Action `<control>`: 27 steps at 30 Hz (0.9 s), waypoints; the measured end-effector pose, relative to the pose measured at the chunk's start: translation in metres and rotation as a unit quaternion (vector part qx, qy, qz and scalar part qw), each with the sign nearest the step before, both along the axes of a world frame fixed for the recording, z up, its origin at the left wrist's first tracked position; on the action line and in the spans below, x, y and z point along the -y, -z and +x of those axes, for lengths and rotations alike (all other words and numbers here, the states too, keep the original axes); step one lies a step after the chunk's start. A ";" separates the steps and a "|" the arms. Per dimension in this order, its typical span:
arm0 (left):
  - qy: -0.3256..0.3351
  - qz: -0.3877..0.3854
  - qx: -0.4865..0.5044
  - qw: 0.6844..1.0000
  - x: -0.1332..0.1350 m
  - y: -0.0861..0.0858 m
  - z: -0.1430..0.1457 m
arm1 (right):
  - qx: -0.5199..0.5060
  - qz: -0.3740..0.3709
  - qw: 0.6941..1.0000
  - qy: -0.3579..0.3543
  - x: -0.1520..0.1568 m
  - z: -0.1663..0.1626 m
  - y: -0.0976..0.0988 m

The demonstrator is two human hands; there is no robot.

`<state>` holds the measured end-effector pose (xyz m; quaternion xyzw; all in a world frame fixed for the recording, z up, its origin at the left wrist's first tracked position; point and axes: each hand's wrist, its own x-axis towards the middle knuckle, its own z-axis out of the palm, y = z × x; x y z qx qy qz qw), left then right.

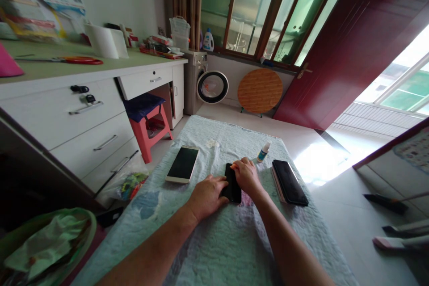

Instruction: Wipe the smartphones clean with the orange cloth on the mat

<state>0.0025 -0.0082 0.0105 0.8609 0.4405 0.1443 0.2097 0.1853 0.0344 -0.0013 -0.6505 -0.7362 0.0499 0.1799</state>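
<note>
One cloth-covered surface (221, 250), a bit rumpled, takes up the mid. & foreground.

Next in size, 2 bare hands, both approx. centre. L hand (206, 194): fingers on the L edge of the black phone (234, 191), thumb by its near end; grip part-curled, can't tell if it clamps or only presses. R hand (248, 176): over the phone's far R side, grip closed up, fingertips pinching an orange bit (233, 166).

Then the rest by size. Dark phone (292, 182) off to R, screen up, atop a pale-edged item (279, 187), type unclear. Pale phone (182, 164) well to L, flat, dark screen up, far end angled R.

Black phone: flat on the surface btwn the hands, long axis approx. fore-aft, far end a touch L. Key relation: it lies just R of the L grip & just L of/below the R grip. Neither hand's nearer, both are at it: L on the near half, R at the far end.

Bottle (263, 152): small, white top, blue label, seems upright, just beyond the R hand.

Smallest, the orange bit: at the phone's far end, mostly hidden by fingers, so exact contact = unclear.
</note>
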 end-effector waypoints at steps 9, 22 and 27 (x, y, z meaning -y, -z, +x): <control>-0.001 0.002 0.003 1.000 0.000 0.000 0.001 | 0.002 -0.019 0.997 -0.075 -0.007 -0.019 -0.003; -0.006 0.017 0.014 1.000 0.001 0.003 0.002 | 0.098 -0.027 0.995 -0.025 -0.015 -0.021 -0.007; -0.013 0.017 0.011 1.000 0.001 0.005 0.003 | 0.113 -0.042 0.993 -0.010 -0.020 -0.021 -0.011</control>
